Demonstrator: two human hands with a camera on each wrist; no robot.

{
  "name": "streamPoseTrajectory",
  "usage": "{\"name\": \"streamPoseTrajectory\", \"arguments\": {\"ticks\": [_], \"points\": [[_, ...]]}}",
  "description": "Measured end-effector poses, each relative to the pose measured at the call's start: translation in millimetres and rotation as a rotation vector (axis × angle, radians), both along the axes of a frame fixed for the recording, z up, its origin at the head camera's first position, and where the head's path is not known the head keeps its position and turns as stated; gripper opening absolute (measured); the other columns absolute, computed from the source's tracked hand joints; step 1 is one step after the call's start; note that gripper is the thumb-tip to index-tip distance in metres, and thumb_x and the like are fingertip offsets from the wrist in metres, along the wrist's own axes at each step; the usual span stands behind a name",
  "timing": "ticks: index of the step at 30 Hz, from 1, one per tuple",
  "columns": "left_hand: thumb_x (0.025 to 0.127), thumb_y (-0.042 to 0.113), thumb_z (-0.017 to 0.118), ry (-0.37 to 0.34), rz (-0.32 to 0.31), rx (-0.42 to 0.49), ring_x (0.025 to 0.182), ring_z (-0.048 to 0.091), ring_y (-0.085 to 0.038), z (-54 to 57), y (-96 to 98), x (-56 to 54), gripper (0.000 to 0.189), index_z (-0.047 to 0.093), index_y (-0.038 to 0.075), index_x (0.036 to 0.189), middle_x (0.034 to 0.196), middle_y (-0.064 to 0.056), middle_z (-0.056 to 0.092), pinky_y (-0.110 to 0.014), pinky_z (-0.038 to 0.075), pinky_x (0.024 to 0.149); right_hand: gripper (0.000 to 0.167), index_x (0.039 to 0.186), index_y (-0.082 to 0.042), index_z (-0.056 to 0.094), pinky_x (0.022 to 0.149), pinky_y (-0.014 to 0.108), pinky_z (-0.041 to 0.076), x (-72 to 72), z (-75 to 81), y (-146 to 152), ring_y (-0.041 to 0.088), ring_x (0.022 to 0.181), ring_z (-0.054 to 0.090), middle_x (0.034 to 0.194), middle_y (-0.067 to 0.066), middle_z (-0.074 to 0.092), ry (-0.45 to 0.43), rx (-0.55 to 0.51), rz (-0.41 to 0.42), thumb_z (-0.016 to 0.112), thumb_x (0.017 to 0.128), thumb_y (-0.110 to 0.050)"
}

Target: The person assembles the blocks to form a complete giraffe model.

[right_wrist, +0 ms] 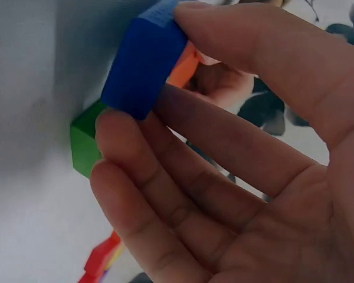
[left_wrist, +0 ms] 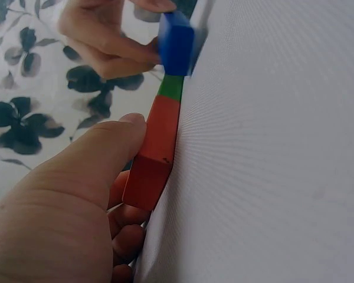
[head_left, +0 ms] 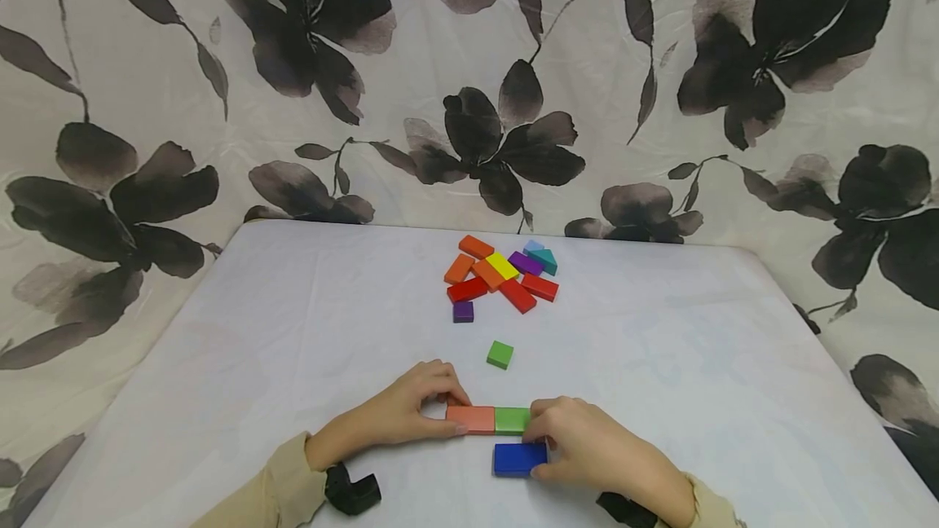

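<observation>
The right hand (head_left: 587,442) pinches a dark blue rectangular block, seemingly painted wood (head_left: 513,460), between thumb and fingers; whether the block touches the bench (head_left: 660,349), spread with plain white cloth, I cannot tell. The left hand (head_left: 411,406) pinches the left end of an orange-red rectangular block (head_left: 471,420), thumb on its near side, fingers on its far side. End to end with that block, on its right, lies a bright green block (head_left: 512,421), with the blue one just off its near side. Farther toward the bench's far edge sits a lone small green block (head_left: 500,354), and nearer that edge, about midway between the far corners, a loose cluster of multicoloured blocks (head_left: 502,266). The step in hand looks like lining up blocks; adding the blue one would call for squaring it to the pair while the left hand steadies them.
</observation>
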State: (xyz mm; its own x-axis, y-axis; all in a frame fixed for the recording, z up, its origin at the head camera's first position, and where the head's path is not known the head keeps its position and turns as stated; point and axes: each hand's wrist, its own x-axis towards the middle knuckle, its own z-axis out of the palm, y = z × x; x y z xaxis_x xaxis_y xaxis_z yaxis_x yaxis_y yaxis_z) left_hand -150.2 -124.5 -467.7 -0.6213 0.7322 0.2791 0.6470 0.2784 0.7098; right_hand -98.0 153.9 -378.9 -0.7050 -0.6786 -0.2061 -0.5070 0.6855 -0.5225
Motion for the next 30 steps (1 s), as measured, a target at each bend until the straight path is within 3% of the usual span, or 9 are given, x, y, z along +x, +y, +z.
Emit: {"name": "streamPoseTrajectory", "arguments": {"ticks": [4, 10, 16, 20, 30], "points": [[0.09, 0.038, 0.074, -0.014, 0.007, -0.009, 0.095, 0.052, -0.005, -1.6, -0.1, 0.0, 0.019, 0.07, 0.028, 0.106, 0.098, 0.016, 0.058, -0.029, 0.043, 0.086, 0.022, 0.094, -0.009, 0.078, 0.072, 0.025, 0.051, 1.9, -5.1, -3, 0.001, 0.073, 0.052, 0.087, -0.011, 0.063, 0.009, 0.055, -0.021, 0.086, 0.075, -0.016], [0.09, 0.038, 0.074, -0.025, 0.007, -0.015, 0.095, 0.051, -0.005, -1.7, 0.4, 0.2, 0.02, 0.07, 0.028, 0.106, 0.098, 0.016, 0.058, -0.029, 0.044, 0.085, 0.031, 0.094, -0.011, 0.075, 0.07, 0.027, 0.052, 6.4, -7.6, -7, 0.001, 0.074, 0.051, 0.086, -0.011, 0.061, 0.085, 0.096, -0.065, 0.09, 0.07, -0.023], [0.089, 0.038, 0.075, -0.023, 0.01, -0.012, 0.095, 0.052, -0.006, -0.4, 0.1, 0.2, 0.02, 0.07, 0.027, 0.105, 0.097, 0.016, 0.058, -0.029, 0.044, 0.085, 0.07, 0.118, -0.014, 0.066, 0.083, 0.033, 0.052, 2.7, -6.5, -10, 0.011, 0.095, 0.05, 0.108, -0.005, 0.057, 0.17, 0.098, -0.064, 0.095, 0.06, -0.041], [0.089, 0.037, 0.075, -0.017, 0.008, -0.01, 0.095, 0.052, -0.005, 0.1, 0.1, 0.2, 0.02, 0.071, 0.026, 0.105, 0.097, 0.015, 0.058, -0.029, 0.044, 0.085, 0.092, 0.135, -0.015, 0.058, 0.089, 0.039, 0.049, -3.9, -10.5, -11, 0.018, 0.108, 0.047, 0.124, 0.001, 0.054, 0.182, 0.129, -0.035, 0.096, 0.057, -0.045], [0.089, 0.036, 0.075, -0.007, -0.001, -0.004, 0.094, 0.052, -0.006, 0.0, 0.5, 0.0, 0.019, 0.071, 0.026, 0.105, 0.097, 0.015, 0.058, -0.028, 0.045, 0.084, 0.098, 0.14, -0.014, 0.054, 0.094, 0.044, 0.047, -16.6, -17.9, -9, 0.021, 0.114, 0.046, 0.13, 0.004, 0.053, 0.149, 0.118, -0.022, 0.095, 0.057, -0.047]]}}
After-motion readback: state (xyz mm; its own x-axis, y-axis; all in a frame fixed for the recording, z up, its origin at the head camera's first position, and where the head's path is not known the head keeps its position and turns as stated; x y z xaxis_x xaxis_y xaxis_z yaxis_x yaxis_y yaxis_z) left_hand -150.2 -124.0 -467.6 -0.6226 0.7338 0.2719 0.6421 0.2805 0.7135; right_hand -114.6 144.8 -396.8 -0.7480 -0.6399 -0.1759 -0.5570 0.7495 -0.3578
